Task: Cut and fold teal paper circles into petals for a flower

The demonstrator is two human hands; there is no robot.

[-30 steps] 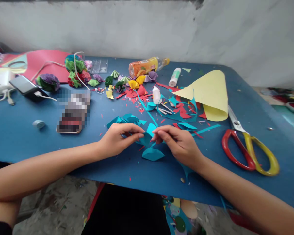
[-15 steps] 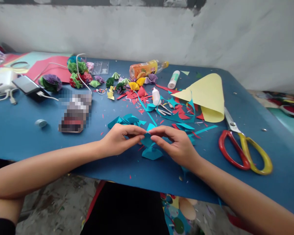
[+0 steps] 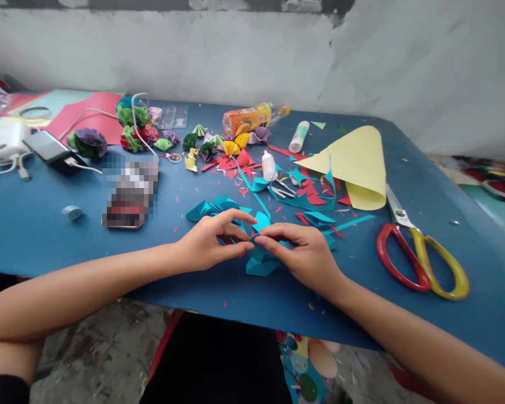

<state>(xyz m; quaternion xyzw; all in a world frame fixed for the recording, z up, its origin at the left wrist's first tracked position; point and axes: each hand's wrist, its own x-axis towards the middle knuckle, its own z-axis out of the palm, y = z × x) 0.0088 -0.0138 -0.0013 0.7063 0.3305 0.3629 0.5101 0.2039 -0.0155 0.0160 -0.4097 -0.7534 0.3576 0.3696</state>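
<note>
Over the near edge of the table, my right hand (image 3: 305, 252) pinches a small piece of turquoise paper (image 3: 256, 236) between thumb and fingers. My left hand (image 3: 216, 238) meets it from the other side, thumb and a lower finger closed at the paper's edge, index finger raised. Most of that piece is hidden by the fingertips. Just below and behind the hands lie more turquoise pieces, one folded piece (image 3: 261, 266) under the fingertips. A pile of folded turquoise paper (image 3: 216, 207) is beside my left hand.
To the right lie scissors (image 3: 402, 219) with red and yellow handles and a curled yellow sheet (image 3: 357, 163). Behind are red scraps (image 3: 227, 165), a glue bottle (image 3: 268, 166), a glue stick (image 3: 298, 136) and a drink bottle (image 3: 248, 119). A phone (image 3: 130, 196) sits left.
The turquoise piece has been tilted so it shows nearly edge-on. My left index finger has lifted off it, and my right fingers have closed in more tightly.
</note>
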